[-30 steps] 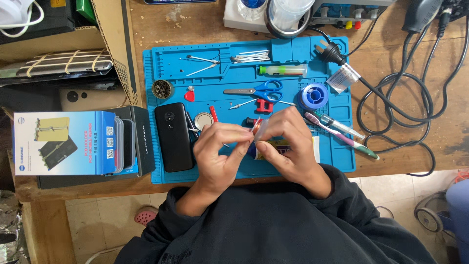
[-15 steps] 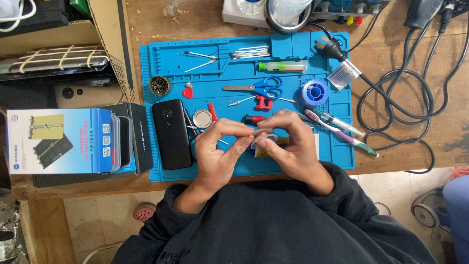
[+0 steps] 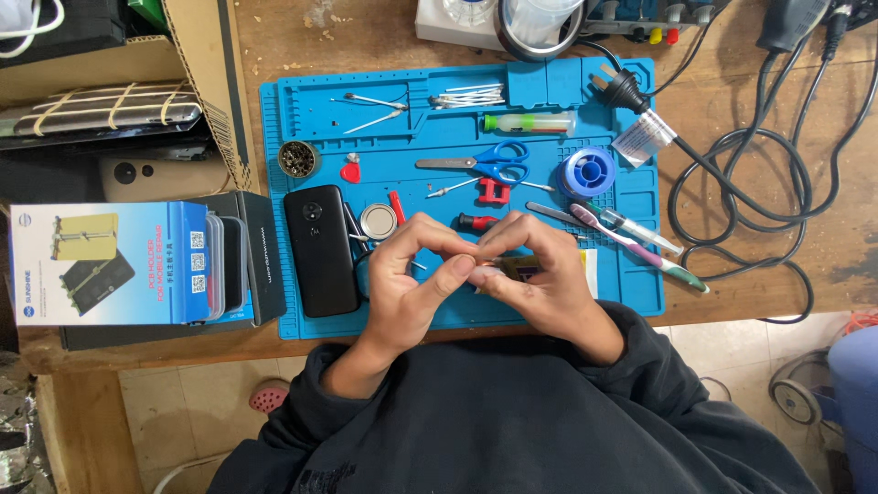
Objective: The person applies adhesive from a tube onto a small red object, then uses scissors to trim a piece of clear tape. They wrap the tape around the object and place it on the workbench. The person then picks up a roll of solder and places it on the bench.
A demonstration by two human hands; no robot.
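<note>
Purple-and-yellow small part [image 3: 523,267] — mostly hidden

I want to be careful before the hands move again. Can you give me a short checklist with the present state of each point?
1. Left hand and right hand meet over the blue mat: ok.
2. Small part pinched between the fingertips: cannot tell, it is hidden.
3. Black phone lies flat on the mat, apart from the hands: ok.
4. Scissors closed, away from the hands: ok.
5. Power cable lies clear of the hands: ok.
</note>
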